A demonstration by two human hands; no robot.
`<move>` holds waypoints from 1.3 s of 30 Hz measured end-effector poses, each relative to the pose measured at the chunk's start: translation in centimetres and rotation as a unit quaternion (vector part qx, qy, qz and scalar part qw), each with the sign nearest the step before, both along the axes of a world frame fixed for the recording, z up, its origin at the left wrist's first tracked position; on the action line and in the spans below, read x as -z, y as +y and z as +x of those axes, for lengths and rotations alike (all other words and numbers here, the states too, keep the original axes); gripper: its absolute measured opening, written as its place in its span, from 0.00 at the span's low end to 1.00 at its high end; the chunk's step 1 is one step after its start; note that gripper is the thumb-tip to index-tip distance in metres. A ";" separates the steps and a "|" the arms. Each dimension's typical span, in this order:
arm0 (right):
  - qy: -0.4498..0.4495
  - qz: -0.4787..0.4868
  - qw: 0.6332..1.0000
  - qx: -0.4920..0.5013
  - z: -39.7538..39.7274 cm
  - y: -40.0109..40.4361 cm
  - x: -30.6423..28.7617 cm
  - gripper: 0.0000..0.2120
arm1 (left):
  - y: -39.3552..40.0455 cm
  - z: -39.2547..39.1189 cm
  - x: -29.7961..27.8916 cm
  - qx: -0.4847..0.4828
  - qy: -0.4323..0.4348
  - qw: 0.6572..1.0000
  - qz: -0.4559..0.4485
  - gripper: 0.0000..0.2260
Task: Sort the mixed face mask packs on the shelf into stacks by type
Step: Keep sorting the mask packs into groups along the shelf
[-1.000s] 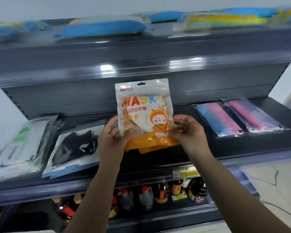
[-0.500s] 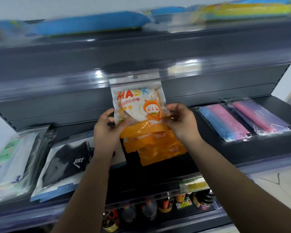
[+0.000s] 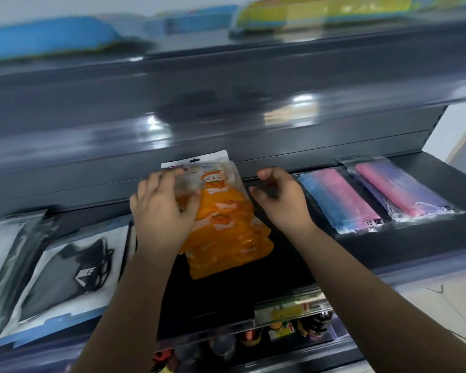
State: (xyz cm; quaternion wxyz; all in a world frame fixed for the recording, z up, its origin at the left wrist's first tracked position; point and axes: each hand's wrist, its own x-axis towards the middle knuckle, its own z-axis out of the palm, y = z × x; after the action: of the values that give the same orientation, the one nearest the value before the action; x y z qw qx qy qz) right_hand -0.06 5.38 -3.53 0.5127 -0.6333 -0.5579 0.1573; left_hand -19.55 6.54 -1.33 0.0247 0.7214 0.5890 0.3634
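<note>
Orange mask pack [image 3: 221,211] — under left hand [image 3: 162,211]

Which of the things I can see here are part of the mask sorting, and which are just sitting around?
Part of the job:
orange mask packs, under the left hand
right hand, just off the stack
black mask pack
clear packs at far left
pink and blue mask packs
purple and pink mask packs

Just lying about:
bottles on the shelf below
blurred packets on the top shelf
</note>
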 end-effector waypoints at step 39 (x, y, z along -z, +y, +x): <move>0.166 -0.145 0.971 -0.091 21.5 -4.2 5.6 0.19 | -3.0 23.2 9.1 0.034 -0.453 0.858 -0.240 0.14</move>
State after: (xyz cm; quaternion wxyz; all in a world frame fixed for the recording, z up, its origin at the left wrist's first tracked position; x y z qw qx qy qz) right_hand 21.47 1.23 -9.13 0.4845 -0.6122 -0.4916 0.3859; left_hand 3.64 3.53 -10.39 0.4735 0.4684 0.5571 0.4960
